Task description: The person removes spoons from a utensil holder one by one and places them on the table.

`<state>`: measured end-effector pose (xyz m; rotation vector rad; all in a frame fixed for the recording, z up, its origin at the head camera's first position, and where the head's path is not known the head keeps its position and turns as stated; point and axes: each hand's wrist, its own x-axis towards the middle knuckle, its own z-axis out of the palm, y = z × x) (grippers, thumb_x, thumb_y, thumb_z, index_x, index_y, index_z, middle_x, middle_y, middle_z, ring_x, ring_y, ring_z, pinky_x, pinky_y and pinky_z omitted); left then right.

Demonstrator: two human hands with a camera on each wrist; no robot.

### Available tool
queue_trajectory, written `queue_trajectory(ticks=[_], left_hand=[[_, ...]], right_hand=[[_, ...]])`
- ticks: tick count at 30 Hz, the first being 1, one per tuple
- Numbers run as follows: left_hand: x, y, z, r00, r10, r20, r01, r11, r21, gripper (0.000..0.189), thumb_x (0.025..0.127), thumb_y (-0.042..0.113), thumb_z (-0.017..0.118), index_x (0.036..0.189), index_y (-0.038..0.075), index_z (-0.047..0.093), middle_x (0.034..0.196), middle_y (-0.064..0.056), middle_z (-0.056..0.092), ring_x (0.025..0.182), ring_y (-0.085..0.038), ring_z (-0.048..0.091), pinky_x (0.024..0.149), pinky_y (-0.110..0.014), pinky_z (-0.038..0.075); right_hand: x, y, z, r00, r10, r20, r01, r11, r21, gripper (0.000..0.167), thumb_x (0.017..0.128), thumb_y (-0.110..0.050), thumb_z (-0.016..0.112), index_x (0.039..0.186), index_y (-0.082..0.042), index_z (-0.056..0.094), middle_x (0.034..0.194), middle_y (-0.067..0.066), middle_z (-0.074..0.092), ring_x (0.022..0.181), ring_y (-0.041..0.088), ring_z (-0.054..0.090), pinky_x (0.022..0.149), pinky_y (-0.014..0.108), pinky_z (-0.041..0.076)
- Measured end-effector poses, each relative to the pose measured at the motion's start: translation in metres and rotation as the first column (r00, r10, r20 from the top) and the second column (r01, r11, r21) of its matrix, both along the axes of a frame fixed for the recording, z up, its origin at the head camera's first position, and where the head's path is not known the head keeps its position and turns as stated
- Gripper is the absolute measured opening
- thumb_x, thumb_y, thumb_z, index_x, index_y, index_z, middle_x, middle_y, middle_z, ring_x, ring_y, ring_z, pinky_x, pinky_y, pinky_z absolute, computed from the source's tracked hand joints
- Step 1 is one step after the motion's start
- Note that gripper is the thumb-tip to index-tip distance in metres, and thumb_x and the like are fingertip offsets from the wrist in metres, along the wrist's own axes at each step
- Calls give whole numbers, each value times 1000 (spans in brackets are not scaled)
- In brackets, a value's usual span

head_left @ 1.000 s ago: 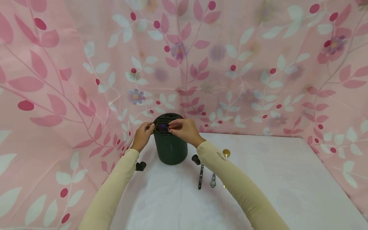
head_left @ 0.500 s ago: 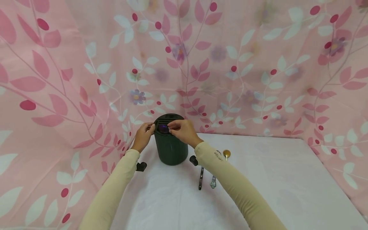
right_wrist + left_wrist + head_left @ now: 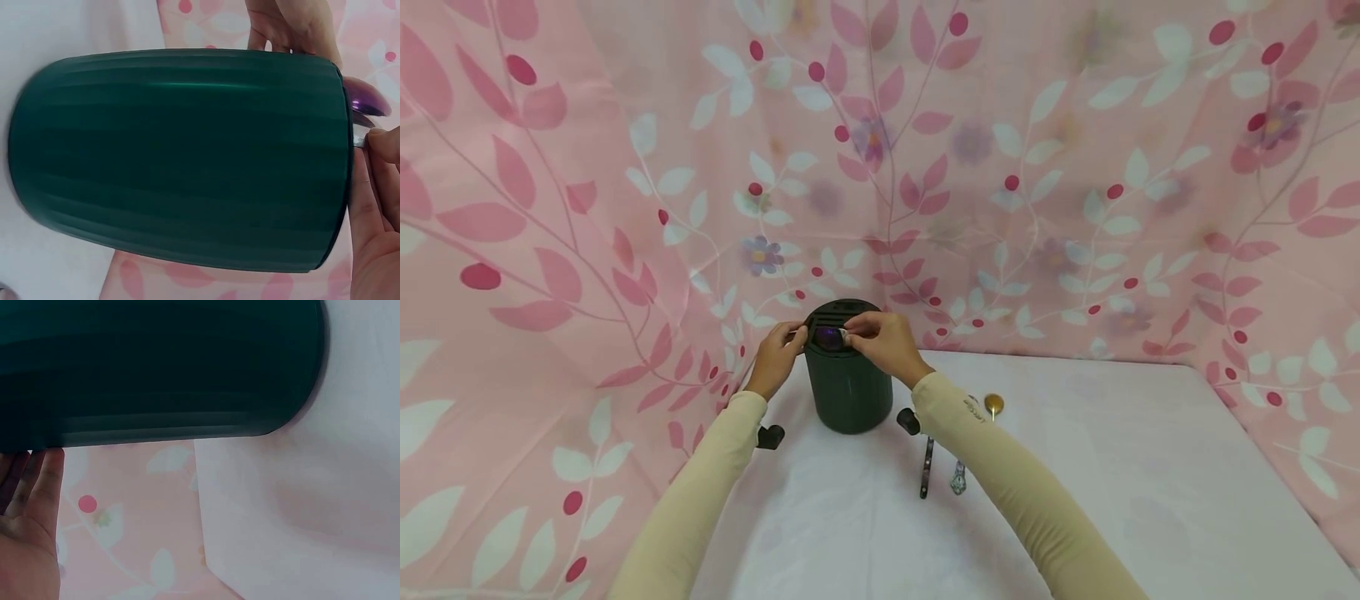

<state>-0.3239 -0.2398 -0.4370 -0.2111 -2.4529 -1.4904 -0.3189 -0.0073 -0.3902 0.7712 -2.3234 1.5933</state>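
A dark green ribbed utensil holder (image 3: 850,387) with a black slotted lid (image 3: 831,318) stands upright on the table. At its top shows a purple spoon (image 3: 369,99), its bowl above the rim. Between thumb and fingers my right hand (image 3: 883,340) pinches a silver metal piece (image 3: 361,130) right at the rim, next to the purple bowl; its lower part is hidden. From the left, my left hand (image 3: 777,357) touches the holder near its rim. In the left wrist view its fingers (image 3: 45,487) reach straight to the holder's side, tips hidden behind it.
Right of the holder, partly under my right sleeve (image 3: 992,458), lie a dark patterned handle (image 3: 927,468), an ornate clear-looking handle (image 3: 958,479) and a gold spoon (image 3: 994,404). Black wrist cameras (image 3: 770,437) sit at both wrists. Pink floral cloth (image 3: 970,167) surrounds the white table (image 3: 1135,467).
Both hands stay at the holder's top with hardly any motion. The whole view has shifted slightly. The lower end of the gold spoon's handle has gone behind my right sleeve.
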Motion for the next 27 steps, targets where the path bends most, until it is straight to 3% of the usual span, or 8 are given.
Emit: queue_trajectory(ticks=[10, 19, 27], left_hand=[[0, 0, 1, 1000, -2, -11, 2, 1000, -10, 49, 101, 45, 49, 129, 5, 56, 129, -9, 54, 120, -25, 56, 97, -41, 49], [2, 1, 2, 1000, 3, 1, -3, 1000, -11, 45, 101, 41, 49, 129, 6, 56, 128, -8, 54, 120, -24, 56, 97, -41, 49], [1, 0, 1, 1000, -4, 4, 4, 1000, -14, 46, 102, 41, 49, 130, 6, 55, 129, -9, 54, 120, -25, 55, 98, -41, 49]], right_hand=[[0, 10, 21, 999, -36, -17, 35, 997, -63, 12, 83, -7, 77, 95, -5, 76, 91, 5, 74, 79, 13, 70, 71, 26, 58], [5, 19, 44, 998, -12, -69, 1, 986, -166, 17, 82, -5, 78, 99, -1, 75, 91, 8, 74, 77, 16, 71, 72, 28, 58], [41, 27, 91, 989, -16, -144, -16, 975, -220, 19, 82, 5, 74, 100, 11, 70, 93, 23, 71, 83, 33, 70, 75, 33, 58]])
